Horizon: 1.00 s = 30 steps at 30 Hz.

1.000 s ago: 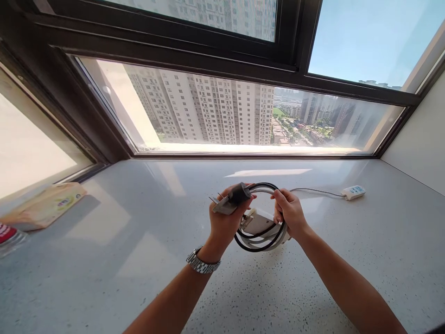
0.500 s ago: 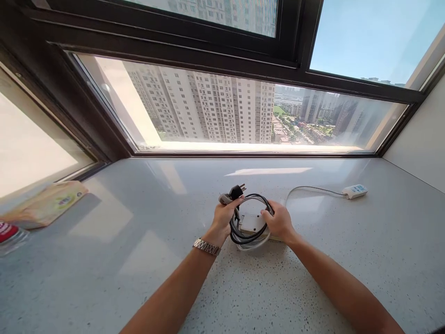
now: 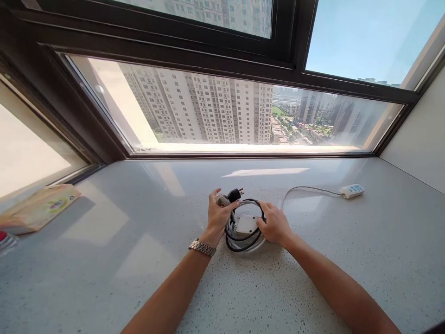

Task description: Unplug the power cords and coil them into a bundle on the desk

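A coiled power cord (image 3: 238, 248), with black and grey-white loops, is between my two hands above the speckled sill. My left hand (image 3: 218, 214), with a metal watch at the wrist, is closed around the coil's left side. From that grip a black plug (image 3: 235, 195) sticks up, its prongs pointing right. My right hand (image 3: 275, 223) is closed on the coil's right side, thumb inward. Within the loops shows a white box (image 3: 246, 224) with dark screw holes; its right end is hidden by my right hand.
A thin grey cable (image 3: 306, 188) runs right to a small white controller (image 3: 352, 191) on the sill (image 3: 347, 260). At the left lie a tissue pack (image 3: 41, 208) and part of a clear bottle (image 3: 7, 243) with a red label. A dark-framed window (image 3: 208, 155) borders the sill's far side.
The coil and both hands have shifted slightly left and lower in view. My left index finger has lifted away from the plug. The camera view has shifted slightly.
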{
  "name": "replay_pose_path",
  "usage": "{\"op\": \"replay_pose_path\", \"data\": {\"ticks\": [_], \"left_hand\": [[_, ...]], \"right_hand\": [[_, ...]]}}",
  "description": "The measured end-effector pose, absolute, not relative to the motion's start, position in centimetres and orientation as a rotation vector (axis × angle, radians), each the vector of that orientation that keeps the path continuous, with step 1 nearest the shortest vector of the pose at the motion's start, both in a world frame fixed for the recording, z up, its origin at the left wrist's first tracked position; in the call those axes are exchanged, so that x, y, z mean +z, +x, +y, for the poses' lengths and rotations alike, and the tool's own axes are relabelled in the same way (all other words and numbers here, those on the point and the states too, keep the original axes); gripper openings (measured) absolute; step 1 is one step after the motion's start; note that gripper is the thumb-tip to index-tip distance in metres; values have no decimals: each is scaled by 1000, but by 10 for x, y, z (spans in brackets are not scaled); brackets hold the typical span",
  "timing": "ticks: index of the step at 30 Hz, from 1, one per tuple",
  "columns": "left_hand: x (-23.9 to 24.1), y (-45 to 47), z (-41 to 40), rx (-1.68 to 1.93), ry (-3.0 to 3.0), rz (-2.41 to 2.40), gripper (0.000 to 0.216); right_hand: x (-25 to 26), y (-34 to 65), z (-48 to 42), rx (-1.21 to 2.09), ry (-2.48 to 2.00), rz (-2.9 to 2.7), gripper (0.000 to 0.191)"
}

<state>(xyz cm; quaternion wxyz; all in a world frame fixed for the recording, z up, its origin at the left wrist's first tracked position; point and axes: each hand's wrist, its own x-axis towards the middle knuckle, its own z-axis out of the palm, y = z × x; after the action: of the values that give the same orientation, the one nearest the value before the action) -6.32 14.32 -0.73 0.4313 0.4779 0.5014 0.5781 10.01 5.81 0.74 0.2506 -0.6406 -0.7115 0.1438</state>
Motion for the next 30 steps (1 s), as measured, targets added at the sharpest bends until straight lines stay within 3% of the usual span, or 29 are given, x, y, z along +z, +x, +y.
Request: {"op": "replay_pose_path", "data": {"ticks": [4, 10, 14, 18, 30], "left_hand": [[-6, -74, 145, 1412, 1732, 1409, 73], [17, -81, 144, 1209, 2274, 1260, 56], [30, -82, 141, 798, 2545, 1283, 40], [35, -86, 141, 497, 2561, 1356, 31], [44, -80, 134, 271, 2281, 1922, 27]], "right_hand": [[7, 103, 61, 455, -1704, -2034, 57], [10, 100, 61, 412, -1650, -2157, 54], [13, 99, 61, 409, -1643, -2174, 53], [11, 102, 63, 423, -1586, -2204, 54], [10, 102, 63, 376, -1481, -2295, 54]]}}
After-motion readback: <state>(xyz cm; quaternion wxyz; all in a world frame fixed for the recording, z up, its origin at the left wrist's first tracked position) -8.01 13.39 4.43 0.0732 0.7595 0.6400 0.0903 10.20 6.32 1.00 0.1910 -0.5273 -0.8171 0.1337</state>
